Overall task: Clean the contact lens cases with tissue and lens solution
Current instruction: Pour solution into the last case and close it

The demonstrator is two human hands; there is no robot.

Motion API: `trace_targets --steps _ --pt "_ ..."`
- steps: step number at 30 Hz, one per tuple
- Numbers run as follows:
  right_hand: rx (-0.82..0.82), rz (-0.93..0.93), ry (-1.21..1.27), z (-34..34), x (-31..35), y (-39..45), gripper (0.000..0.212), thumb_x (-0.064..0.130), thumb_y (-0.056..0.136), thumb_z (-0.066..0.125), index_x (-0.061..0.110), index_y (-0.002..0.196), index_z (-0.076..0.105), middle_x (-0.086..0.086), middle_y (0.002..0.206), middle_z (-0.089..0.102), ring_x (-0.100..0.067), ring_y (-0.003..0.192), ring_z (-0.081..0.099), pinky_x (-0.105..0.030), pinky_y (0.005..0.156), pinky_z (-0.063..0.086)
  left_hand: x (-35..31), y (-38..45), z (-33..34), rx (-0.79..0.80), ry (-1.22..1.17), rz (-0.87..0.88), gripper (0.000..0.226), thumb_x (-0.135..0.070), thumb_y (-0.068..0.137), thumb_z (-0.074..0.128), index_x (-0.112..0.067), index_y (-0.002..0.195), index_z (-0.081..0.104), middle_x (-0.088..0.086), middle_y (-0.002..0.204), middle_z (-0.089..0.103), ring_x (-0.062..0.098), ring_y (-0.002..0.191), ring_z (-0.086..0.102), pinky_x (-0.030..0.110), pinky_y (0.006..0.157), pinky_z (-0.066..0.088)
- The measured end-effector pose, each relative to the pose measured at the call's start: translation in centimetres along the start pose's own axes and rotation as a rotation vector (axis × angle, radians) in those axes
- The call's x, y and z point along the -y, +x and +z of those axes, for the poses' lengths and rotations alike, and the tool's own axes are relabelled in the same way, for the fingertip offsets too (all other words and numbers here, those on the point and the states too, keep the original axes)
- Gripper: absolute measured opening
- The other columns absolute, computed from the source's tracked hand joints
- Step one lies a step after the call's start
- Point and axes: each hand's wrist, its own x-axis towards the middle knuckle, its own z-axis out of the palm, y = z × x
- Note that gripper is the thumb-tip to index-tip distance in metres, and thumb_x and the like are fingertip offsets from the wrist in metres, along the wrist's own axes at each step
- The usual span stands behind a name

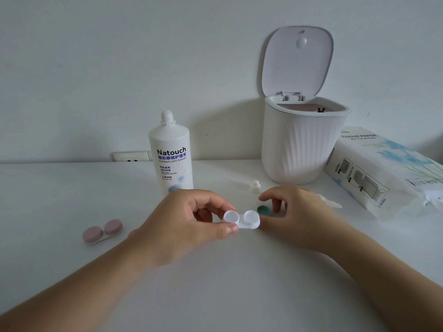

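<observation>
From the head view, the left hand [191, 219] pinches the white lens case [242, 219] by its left end, thumb in front and curled fingers behind, so that grip is pressed tight on the case. The case is held just above the table [60, 192], in front of the solution bottle [171, 154]. Both of its wells are uncapped and look pale and translucent. The right hand [294, 216] has its grip closed on the green cap [264, 210], fingertips bent down over it at the table surface, just right of the case; its thumb touches the case's right end. A pink lens case [102, 230], both caps on, lies well left of the white case. The bottle stands open, its small white cap [254, 187] lying to its right. Behind the right hand stands a white bin [302, 144] with its lid up, and right of the bin lies a tissue pack [383, 171].
</observation>
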Motion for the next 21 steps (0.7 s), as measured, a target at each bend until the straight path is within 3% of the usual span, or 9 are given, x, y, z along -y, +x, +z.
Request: trace_targets --steps 6,10,13,16,19,21 --pt "-0.017 -0.009 0.025 0.21 0.52 0.15 0.054 0.080 0.055 0.050 0.044 0.094 0.066 0.016 0.080 0.059 0.004 0.072 0.053 -0.017 0.059 0.034 0.17 0.04 -0.01 0.015 0.013 -0.014 0.023 -0.044 0.067 0.083 -0.039 0.089 0.077 -0.017 0.063 0.058 0.007 0.059 0.045 0.017 0.056 0.038" --pt "-0.016 -0.005 -0.006 0.14 0.48 0.17 0.027 0.059 0.075 0.069 0.038 0.092 0.071 0.015 0.079 0.060 0.002 0.071 0.054 -0.017 0.059 0.034 0.10 0.05 -0.20 0.012 0.008 -0.022 0.027 -0.047 0.067 0.083 -0.038 0.092 0.077 -0.001 0.078 0.070 0.013 0.064 0.047 0.027 0.061 0.041" --pt "-0.017 -0.005 0.000 0.02 0.53 0.06 0.015 0.053 0.078 0.072 0.039 0.084 0.069 0.016 0.079 0.062 0.002 0.071 0.055 -0.019 0.058 0.036 -0.05 0.10 -0.27 0.008 -0.008 -0.018 0.023 -0.043 0.068 0.082 -0.039 0.090 0.077 0.003 0.089 0.075 0.011 0.064 0.048 0.026 0.061 0.042" --pt "-0.064 -0.021 0.180 -0.03 0.51 -0.03 0.010 0.049 0.077 0.074 0.040 0.079 0.069 0.028 0.076 0.063 0.002 0.062 0.054 -0.017 0.055 0.042 -0.06 0.06 -0.24 0.002 -0.003 -0.011 0.022 -0.043 0.068 0.082 -0.040 0.089 0.077 0.002 0.082 0.073 0.011 0.064 0.048 0.026 0.061 0.042" --pt "-0.113 -0.028 0.452 -0.33 0.64 0.01 0.004 0.037 0.079 0.076 0.036 0.081 0.073 0.019 0.067 0.064 0.001 0.051 0.048 -0.010 0.053 0.042 0.01 0.07 -0.29 -0.003 -0.005 -0.009 0.022 -0.042 0.068 0.082 -0.038 0.089 0.078 -0.007 0.071 0.068 0.011 0.063 0.048 0.023 0.059 0.042" --pt "-0.094 -0.026 0.605 -0.68 0.82 -0.12 0.009 0.033 0.084 0.072 0.036 0.091 0.076 0.008 0.072 0.066 -0.004 0.057 0.052 -0.014 0.057 0.044 0.10 0.10 -0.31 -0.004 0.000 -0.009 0.022 -0.041 0.068 0.082 -0.037 0.090 0.078 -0.014 0.069 0.067 0.010 0.063 0.049 0.021 0.058 0.042"
